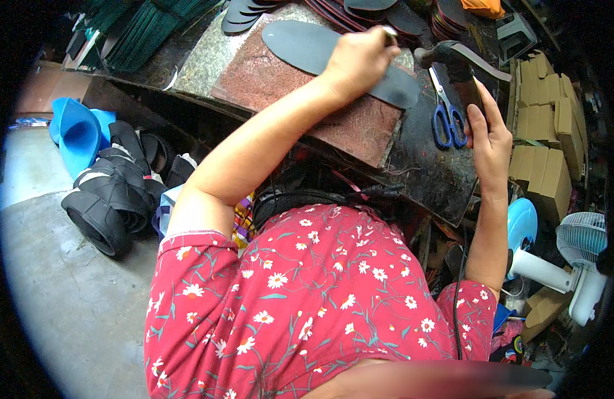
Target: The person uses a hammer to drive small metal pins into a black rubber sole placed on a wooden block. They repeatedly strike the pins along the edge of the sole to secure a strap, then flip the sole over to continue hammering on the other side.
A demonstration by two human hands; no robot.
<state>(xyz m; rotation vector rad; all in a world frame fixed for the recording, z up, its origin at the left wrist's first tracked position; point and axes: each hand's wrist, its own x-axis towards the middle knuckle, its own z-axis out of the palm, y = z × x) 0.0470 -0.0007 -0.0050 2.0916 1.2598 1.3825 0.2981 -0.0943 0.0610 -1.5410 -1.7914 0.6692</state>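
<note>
The dark grey shoe sole lies flat on the reddish stone slab, slanting from the slab's upper left down toward its right edge; my left hand rests on the sole's middle, fingers curled into a closed grip around a small pale tool whose tip shows just above my knuckles; what kind of tool it is I cannot tell. My right hand sits at the right end of the black bench, fingers straight and pressed along a narrow dark object, thumb on its near side, so the hold is a flat, narrow one; the blue-handled scissors lie just beside it to the left, and a hammer lies above them. Stacked soles fan along the far edge; cardboard boxes stand to the right; a white fan is lower right; black boots and blue moulded pieces lie on the floor at left.
</note>
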